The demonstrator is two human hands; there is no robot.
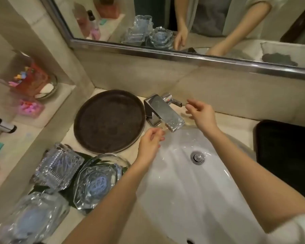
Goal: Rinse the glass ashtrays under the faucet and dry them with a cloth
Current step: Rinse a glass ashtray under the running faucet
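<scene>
Over the sink [174, 191], left hand [149, 143] hangs by the faucet [164, 113] spout, fingers loosely curled, holding nothing. Right hand [200, 114] beside the faucet handle, fingers relaxed and apart, empty. Three glass ashtrays [95, 184] sit at the desk's near left corner, before a round dark tray [109, 120].

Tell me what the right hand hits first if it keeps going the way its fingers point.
The right hand points left and away, toward the faucet handle just beyond its fingers. It would likely meet that handle first, though depth is hard to judge from the single head view.
</scene>
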